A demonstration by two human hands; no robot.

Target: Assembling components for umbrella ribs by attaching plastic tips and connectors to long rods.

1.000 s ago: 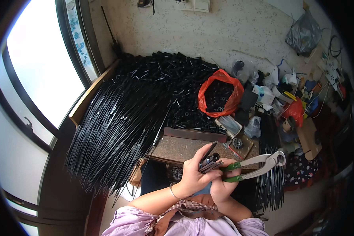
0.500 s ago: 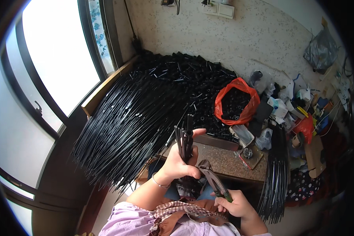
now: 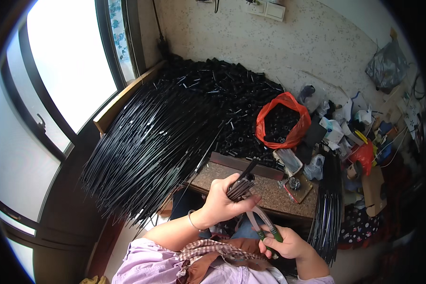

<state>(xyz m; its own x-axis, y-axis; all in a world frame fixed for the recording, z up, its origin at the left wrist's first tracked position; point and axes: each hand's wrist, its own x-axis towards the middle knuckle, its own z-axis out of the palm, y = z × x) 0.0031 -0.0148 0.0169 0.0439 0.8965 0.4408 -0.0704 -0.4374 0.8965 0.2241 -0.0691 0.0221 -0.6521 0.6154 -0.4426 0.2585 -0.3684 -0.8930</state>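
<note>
the right hand (image 3: 288, 242) has its fingers curled around the green handles of the pliers (image 3: 267, 220), whose head is hidden behind the left hand (image 3: 218, 201). the left fingers are closed around a bundle of black rods (image 3: 239, 190). past them are the table (image 3: 274, 198), a heap of rods (image 3: 137, 142), black tubes (image 3: 222, 78), a red bag (image 3: 302, 124) and the wall (image 3: 213, 38).

Grey plastic bag (image 3: 386, 68) hanging against speckled wall (image 3: 326, 57); bright window (image 3: 68, 52) at left.
</note>
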